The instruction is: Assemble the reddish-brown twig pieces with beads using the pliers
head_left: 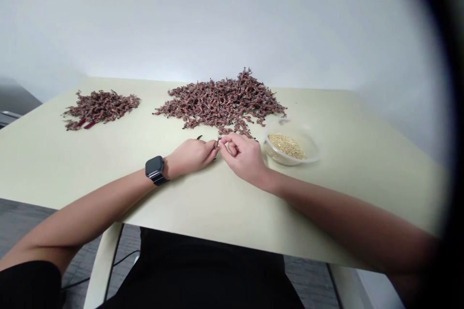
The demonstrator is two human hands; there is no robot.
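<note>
My left hand (197, 153), with a black watch (155, 170) on its wrist, is closed around a small reddish-brown piece (217, 143) that peeks out by the thumb. A thin dark tip (199, 137) sticks out behind this hand; what it belongs to is hidden. My right hand (243, 155) meets the left, thumb and forefinger pinched at that piece; whatever lies between those fingertips is too small to make out. Just beyond both hands spreads a large heap of similar reddish-brown pieces (224, 101), its near edge almost touching my right knuckles.
Right of my right hand stands a clear plastic bowl (312, 154) with gold-coloured bits (286, 146) inside. A smaller brown heap (103, 106), with dark red strips (89, 124) at its front, lies at the left. The pale table (203, 207) backs onto a white wall (217, 19).
</note>
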